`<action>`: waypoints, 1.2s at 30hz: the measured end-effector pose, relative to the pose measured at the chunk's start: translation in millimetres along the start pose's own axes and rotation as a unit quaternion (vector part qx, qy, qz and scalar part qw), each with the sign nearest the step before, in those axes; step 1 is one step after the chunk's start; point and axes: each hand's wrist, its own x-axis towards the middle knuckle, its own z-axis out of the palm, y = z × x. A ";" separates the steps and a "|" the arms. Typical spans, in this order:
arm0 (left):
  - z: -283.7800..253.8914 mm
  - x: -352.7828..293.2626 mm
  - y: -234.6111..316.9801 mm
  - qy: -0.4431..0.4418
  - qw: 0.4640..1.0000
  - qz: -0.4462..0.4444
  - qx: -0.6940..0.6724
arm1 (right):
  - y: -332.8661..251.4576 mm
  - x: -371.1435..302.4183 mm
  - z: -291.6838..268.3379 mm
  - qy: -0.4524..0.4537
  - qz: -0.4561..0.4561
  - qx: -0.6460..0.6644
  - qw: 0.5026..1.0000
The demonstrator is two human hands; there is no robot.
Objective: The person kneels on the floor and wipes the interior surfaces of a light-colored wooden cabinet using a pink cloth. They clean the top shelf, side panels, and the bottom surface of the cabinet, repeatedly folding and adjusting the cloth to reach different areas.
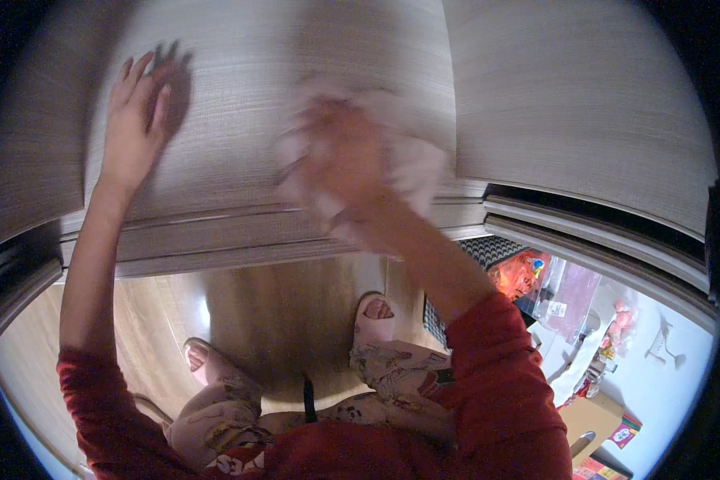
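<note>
My left hand [132, 132] is at the left, up against a pale grey wood-grain panel [240, 88], with its fingers stretched out and the thumb apart. It holds nothing, and its shadow falls on the panel just to the right. Near the middle, my right hand [348, 152] is on a pale pink cloth [416, 164], which spreads out around it over the same panel. Motion smears both the cloth and this hand, so the single fingers do not show clearly.
Angled wood-grain panels [568, 104] flank the middle one, and a ledge [192, 244] runs along its lower edge. Below are a wooden floor [256, 320] and my slippered feet. At the lower right are an orange bag [516, 274], a cardboard box [592, 420] and other packages.
</note>
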 end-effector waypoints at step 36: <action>5.0 -16.1 -10.6 -0.115 0.983 -0.134 0.052 | 249.5 246.5 -2.6 0.084 0.335 -0.273 0.898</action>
